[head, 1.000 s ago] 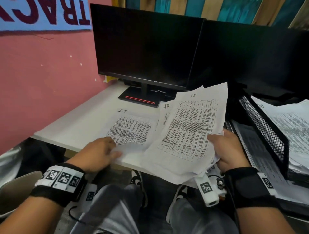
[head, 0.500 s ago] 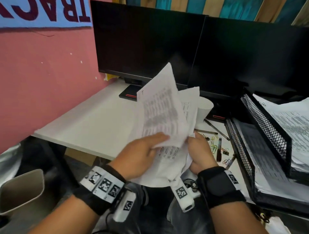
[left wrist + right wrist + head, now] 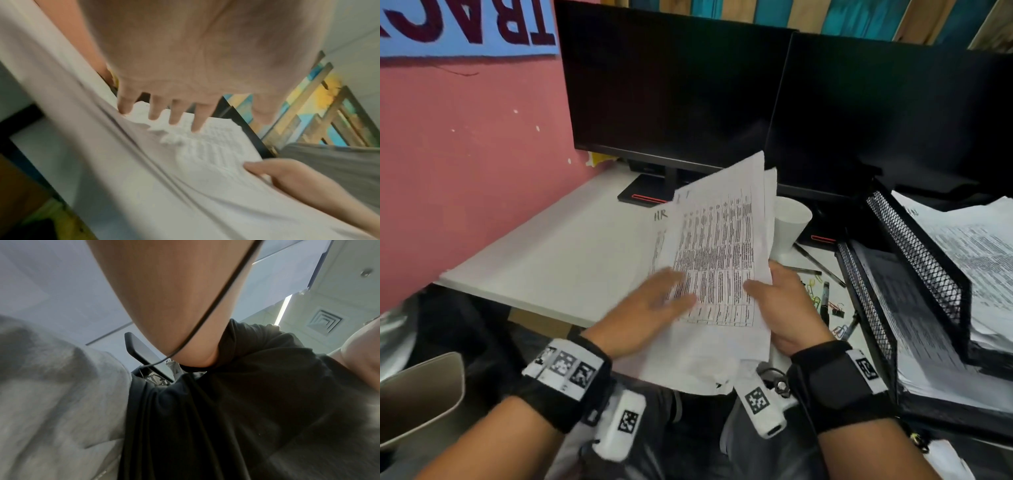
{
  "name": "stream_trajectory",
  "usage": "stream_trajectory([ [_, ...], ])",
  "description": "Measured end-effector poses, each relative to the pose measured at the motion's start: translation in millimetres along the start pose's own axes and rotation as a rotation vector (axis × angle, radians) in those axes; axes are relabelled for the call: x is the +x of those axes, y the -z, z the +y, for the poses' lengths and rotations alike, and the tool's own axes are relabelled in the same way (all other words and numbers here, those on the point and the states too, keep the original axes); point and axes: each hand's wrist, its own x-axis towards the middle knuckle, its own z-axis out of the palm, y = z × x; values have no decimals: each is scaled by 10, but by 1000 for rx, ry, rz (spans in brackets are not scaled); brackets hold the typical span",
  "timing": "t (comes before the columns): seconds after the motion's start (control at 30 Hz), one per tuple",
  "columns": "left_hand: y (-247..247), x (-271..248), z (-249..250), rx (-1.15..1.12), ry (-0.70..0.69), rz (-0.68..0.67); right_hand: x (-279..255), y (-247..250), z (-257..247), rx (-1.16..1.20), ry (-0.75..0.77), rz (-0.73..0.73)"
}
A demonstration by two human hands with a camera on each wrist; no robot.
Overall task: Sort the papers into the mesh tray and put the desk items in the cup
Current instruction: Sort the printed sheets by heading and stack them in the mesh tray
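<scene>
A stack of printed papers [image 3: 717,270] is held up and tilted above the desk's front edge; a sheet behind is marked HR. My right hand [image 3: 784,308] grips the stack's right edge, thumb on the front. My left hand [image 3: 654,305] lies against the front sheet; in the left wrist view its straight fingers [image 3: 174,113] touch the papers [image 3: 205,154]. A white cup [image 3: 791,222] stands behind the stack. Pens [image 3: 815,260], a marker [image 3: 825,298] and clips [image 3: 837,310] lie beside the black mesh tray [image 3: 914,253]. The right wrist view shows only my forearm and clothes.
Both tiers of the mesh tray hold printed sheets [image 3: 976,246]. Two dark monitors [image 3: 674,85] stand at the back of the white desk [image 3: 571,253]. A pink wall [image 3: 465,154] closes the left side. My knees are under the desk's front edge.
A sheet that lay on the desk under my left hand has been gathered into the stack. The stack swung upright, then tilted back, and my left hand now lies flat on its front.
</scene>
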Motion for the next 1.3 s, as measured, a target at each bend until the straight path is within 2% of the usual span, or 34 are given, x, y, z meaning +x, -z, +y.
stream_trajectory([
  [0.07,232,84,-26,-65,86,273,-39,50,-97,-8,77,-18],
  [0.1,351,123,-41,-115,124,346,-63,72,-147,2,117,-23],
  [0.17,545,196,-87,-310,80,349,-113,95,-243,52,190,-30],
  [0.23,639,224,-43,-470,-50,318,-158,86,-334,95,246,-24],
  [0.27,649,218,33,-498,-103,349,-170,75,-365,101,268,-10],
  [0.4,575,181,402,-485,-298,509,-168,-31,-452,-43,381,141],
  [0.53,528,131,609,-413,-417,638,-88,-96,-517,33,483,299],
  [0.6,543,119,645,-390,-454,641,-61,-94,-548,25,500,322],
  [0.8,613,117,471,-435,-461,488,-41,-51,-468,128,512,376],
  [0.97,592,132,520,-436,-541,403,-38,-107,-441,110,510,309],
  [1.3,602,175,891,-503,-619,573,-55,-117,-775,69,664,442],
])
